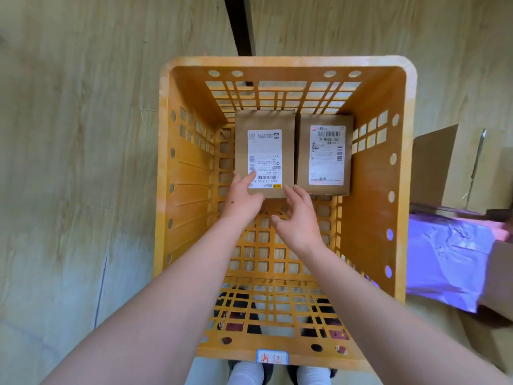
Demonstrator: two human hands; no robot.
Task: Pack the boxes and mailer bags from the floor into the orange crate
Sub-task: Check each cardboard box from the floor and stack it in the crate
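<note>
An orange slatted crate (188, 173) stands on the floor below me. Two brown cardboard boxes with white shipping labels lie side by side at its far end: the left box (263, 126) and the right box (324, 154). My left hand (244, 198) grips the near left corner of the left box, thumb on its label. My right hand (299, 220) hovers just at that box's near right corner, fingers spread, holding nothing. Outside the crate on the right lie a purple mailer bag (444, 259) and more cardboard boxes (447, 168).
A pink mailer (497, 226) peeks out beyond the purple one. Another cardboard piece (499, 282) lies at the far right edge. The floor is pale wood-look, with a dark strip (238, 23) running away behind the crate. My feet show under the crate's near wall.
</note>
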